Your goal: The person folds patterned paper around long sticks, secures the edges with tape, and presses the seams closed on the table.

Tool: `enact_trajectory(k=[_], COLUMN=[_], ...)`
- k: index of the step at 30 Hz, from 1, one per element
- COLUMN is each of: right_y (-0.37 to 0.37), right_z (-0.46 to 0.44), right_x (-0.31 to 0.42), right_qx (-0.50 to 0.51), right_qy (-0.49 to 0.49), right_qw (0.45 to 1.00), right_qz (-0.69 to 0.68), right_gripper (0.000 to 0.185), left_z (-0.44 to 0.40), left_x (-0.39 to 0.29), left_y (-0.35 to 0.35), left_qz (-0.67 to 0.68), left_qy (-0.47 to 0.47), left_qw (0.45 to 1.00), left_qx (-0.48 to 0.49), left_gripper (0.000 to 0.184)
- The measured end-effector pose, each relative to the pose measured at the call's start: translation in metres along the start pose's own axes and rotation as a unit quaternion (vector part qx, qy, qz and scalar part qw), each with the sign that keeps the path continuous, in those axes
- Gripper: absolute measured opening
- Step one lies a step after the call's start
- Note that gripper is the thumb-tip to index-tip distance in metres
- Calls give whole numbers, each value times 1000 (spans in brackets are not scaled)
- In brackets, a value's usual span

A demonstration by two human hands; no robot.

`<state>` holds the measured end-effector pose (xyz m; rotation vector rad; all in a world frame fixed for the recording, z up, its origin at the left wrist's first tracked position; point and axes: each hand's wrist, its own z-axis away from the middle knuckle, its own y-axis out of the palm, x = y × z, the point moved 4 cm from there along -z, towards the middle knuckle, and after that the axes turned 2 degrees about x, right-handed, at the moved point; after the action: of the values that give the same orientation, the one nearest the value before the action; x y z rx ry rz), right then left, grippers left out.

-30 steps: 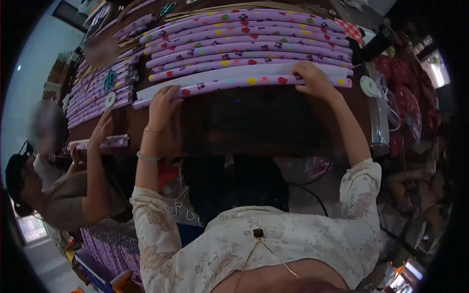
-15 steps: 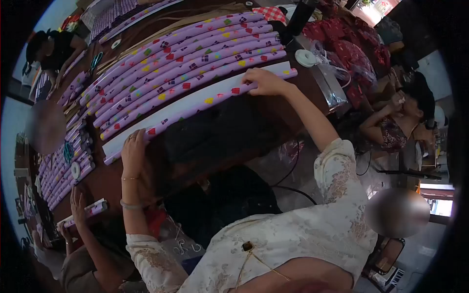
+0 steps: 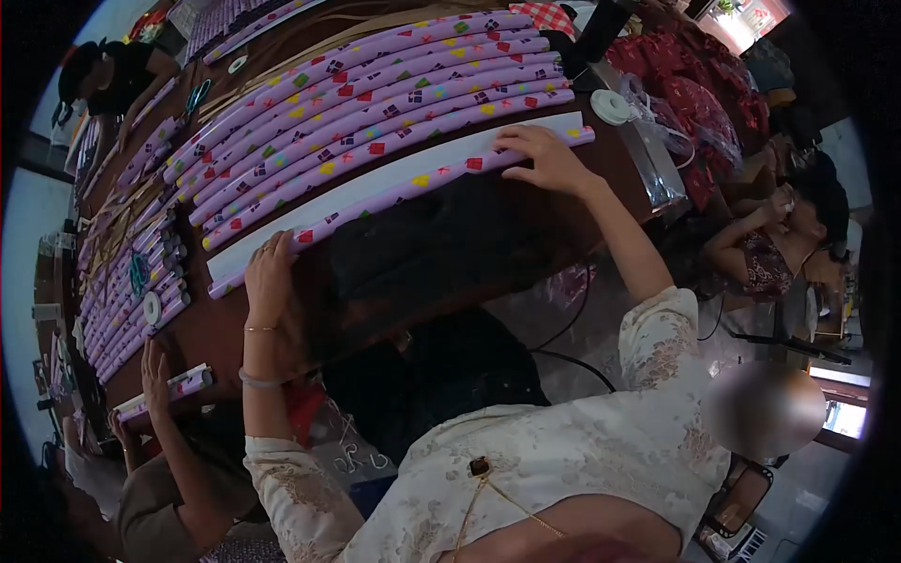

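Honestly, our flattish left hand (image 3: 269,274) and half-open right hand (image 3: 552,161) just rest on the roll (image 3: 404,192) (probably light, dentable); hold near both ends.

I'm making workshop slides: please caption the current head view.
Left hand and right hand at a partly rolled patterned sheet, beside matching purple rolls.
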<state>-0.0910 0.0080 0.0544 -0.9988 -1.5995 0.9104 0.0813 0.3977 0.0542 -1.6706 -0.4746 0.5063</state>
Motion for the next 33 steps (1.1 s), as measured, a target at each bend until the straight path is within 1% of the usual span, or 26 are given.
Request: enact_trajectory(k=[2,4,6,8,9,10,12,14,16,17,19,20,22,23,24,26,27,28,29,30,32,33], right_y=[-22,-47,-62,-75,-79,-85,-90,-90,-86,-83,-77,-76,-78,-78,-74,-77,-77,-79,-81,-70,-58,-54], right_z=[14,32,53,79,88,93,99,100,99,97,100,102,95,96,93,97,93,83,72,61,28,9], right_x=[-2,-29,-79,-119,-143,-150,-163,-169,-171,-174,-188,-193,-188,-182,-183,-191,-194,-182,-161,-150,-103,-76], right_qx=[-86,-146,-164,-211,-170,-171,-122,-105,-62,-61,-71,-68,-68,-88,-84,-192,-196,-206,-208,-211,-135,-84], right_qy=[-9,49,159,191,252,252,294,289,340,337,303,297,301,295,288,228,239,280,318,314,245,217], right_qw=[996,988,974,948,943,943,928,933,929,931,930,933,930,932,936,937,937,937,919,863,829,819], right_qz=[27,35,-1,143,134,138,194,186,129,128,196,193,198,189,186,182,163,32,-102,-335,-484,-524], right_gripper=[32,28,28,29,32,32,35,38,37,37,41,41,35,29,29,28,28,30,32,37,41,40], left_z=[2,2,3,3,5,5,5,7,6,6,5,6,6,8,8,7,8,7,6,7,8,8], left_x=[1,0,0,-2,-4,-5,-3,-2,-4,-5,-6,-7,-9,-8,-9,-11,-10,-10,-11,-10,-7,-4], left_y=[0,0,2,6,6,6,10,11,8,7,7,7,5,6,5,4,5,5,4,5,7,10], left_qz=[-5,-17,-21,-23,-26,-30,-28,-29,-20,-22,-12,-14,-8,-14,-16,-10,1,-1,-4,-7,-3,-8], left_qy=[0,-2,-2,2,10,16,13,8,10,7,-1,-9,-8,-2,-10,-13,-4,-13,-24,-20,-6,1], left_qw=[1000,1000,1000,1000,999,999,998,998,998,998,999,999,998,997,997,998,996,996,997,996,996,995], left_qx=[-6,-9,-8,-11,-27,-41,-52,-61,-57,-57,-52,-50,-63,-74,-73,-68,-93,-85,-75,-83,-94,-94], left_gripper=[36,35,36,36,36,36,36,35,35,35,34,34,34,35,35,35,33,33,32,32,32,31])
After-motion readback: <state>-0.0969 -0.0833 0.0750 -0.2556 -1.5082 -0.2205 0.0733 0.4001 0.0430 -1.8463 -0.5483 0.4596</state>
